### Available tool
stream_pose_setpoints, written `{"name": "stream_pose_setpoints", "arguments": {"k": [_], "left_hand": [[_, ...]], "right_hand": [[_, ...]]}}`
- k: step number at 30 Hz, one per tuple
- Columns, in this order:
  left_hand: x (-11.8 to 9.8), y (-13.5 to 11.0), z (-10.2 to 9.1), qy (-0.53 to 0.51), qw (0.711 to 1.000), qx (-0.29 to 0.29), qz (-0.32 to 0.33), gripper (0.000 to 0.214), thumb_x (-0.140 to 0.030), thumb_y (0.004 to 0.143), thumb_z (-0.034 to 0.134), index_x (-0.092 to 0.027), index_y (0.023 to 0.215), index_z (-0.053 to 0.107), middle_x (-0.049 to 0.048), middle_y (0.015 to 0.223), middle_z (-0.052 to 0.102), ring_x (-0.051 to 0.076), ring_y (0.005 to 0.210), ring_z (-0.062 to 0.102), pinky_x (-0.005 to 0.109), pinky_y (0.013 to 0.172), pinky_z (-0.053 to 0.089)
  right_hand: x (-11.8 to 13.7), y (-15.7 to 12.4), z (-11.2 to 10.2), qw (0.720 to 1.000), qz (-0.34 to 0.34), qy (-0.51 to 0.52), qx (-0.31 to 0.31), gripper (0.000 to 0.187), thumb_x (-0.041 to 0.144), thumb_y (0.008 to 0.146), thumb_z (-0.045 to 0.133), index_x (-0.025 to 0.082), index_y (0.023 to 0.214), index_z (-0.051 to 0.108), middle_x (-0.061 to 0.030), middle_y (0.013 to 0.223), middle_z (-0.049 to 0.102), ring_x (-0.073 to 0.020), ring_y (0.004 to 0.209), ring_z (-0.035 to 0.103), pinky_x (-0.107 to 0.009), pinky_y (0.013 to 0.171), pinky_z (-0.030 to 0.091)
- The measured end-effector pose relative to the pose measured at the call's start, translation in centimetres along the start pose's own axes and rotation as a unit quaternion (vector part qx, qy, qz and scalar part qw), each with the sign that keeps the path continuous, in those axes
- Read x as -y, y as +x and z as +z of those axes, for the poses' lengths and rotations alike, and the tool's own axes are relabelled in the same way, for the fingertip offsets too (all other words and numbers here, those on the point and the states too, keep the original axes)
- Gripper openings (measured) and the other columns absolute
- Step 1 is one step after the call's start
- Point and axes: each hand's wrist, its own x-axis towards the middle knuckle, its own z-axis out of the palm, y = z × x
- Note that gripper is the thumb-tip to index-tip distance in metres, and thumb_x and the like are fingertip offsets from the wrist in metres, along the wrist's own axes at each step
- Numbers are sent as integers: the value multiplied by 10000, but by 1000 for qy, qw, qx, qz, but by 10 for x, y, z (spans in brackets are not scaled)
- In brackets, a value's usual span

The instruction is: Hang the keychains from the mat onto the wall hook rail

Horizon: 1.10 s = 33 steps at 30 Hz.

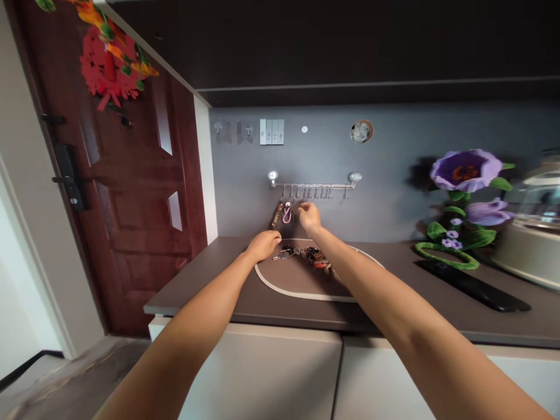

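Observation:
My right hand (310,217) is raised just below a silver hook rail (315,186) on the wall, its fingers pinched together. Whatever may be between those fingertips is too small to make out. My left hand (263,244) is lower, over the counter's back part, with curled fingers close under a brown lettered key fob (276,216). Its grip is partly hidden. Beside that fob, a pink loop keychain (287,213) hangs from the rail's left hooks. Several bunched keys (315,256) with fobs lie on a white-rimmed mat (280,289) beneath my hands.
On the right of the counter (394,309) stand purple artificial flowers (466,170), a long black object (475,286) and a pale container with a clear top (531,239). A dark cabinet (332,46) overhangs above. At left is a red-brown door (140,233).

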Motion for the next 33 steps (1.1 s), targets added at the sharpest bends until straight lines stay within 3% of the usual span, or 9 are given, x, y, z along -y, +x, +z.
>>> {"name": "stream_pose_setpoints", "arguments": {"k": [7, 15, 23, 33], "left_hand": [[-1, -2, -2, -12, 999, 27, 37, 222, -250, 814, 437, -184, 920, 621, 56, 960, 635, 171, 888, 556, 256, 799, 399], [0, 0, 6, 7, 997, 62, 49, 228, -235, 793, 461, -188, 935, 634, 47, 956, 639, 166, 886, 552, 254, 798, 396], [-7, 0, 9, 41, 994, 76, 62, 227, -238, 769, 481, -179, 907, 652, 59, 884, 628, 173, 822, 548, 262, 771, 394], [-7, 2, 11, 36, 994, 76, 67, 191, -214, 775, 472, -162, 800, 654, 53, 825, 594, 159, 785, 532, 259, 765, 382]], "right_hand": [[-5, -44, -19, 991, -56, -49, 114, 188, 163, 732, 471, 164, 883, 583, -50, 897, 627, -135, 813, 567, -286, 800, 415], [-30, -69, -40, 936, -152, -204, 244, 177, 111, 714, 515, 188, 806, 646, -42, 790, 661, -157, 744, 582, -259, 727, 405], [-43, -63, -29, 898, -185, -289, 276, 176, 119, 699, 542, 224, 748, 675, -43, 787, 670, -184, 751, 585, -263, 697, 387], [-43, -57, -26, 882, -182, -328, 286, 222, 131, 725, 506, 220, 842, 674, -47, 811, 668, -177, 766, 581, -262, 685, 387]]}}
